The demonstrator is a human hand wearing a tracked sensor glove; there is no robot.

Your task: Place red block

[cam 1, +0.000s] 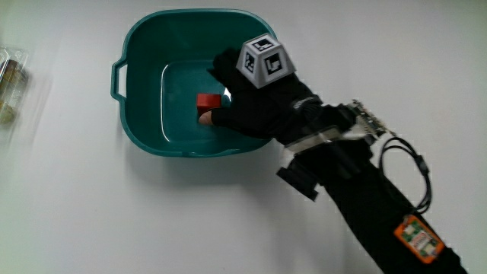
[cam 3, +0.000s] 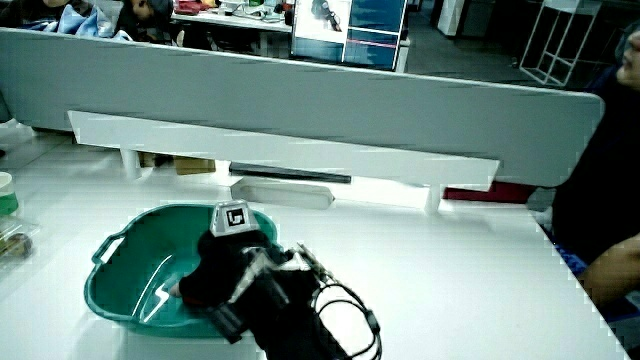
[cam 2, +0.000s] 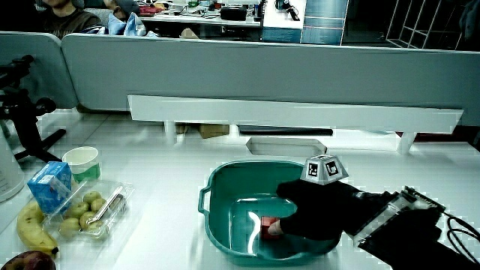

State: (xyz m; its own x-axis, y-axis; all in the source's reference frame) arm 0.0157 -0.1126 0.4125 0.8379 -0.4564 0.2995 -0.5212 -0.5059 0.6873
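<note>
The hand (cam 1: 255, 106) reaches down into the teal basin (cam 1: 141, 46), its fingers curled around the red block (cam 1: 207, 101), which sits at or just above the basin floor; whether the block rests on the floor cannot be told. The fingertips (cam 1: 205, 117) pinch it from the sides. In a side view the block (cam 2: 270, 223) shows under the glove. The block looks small, rigid and light, with flat faces that suit a pinch on two parallel sides; it should not crush or deform. The basin floor looks glossy, so the block may slide a little once let go
</note>
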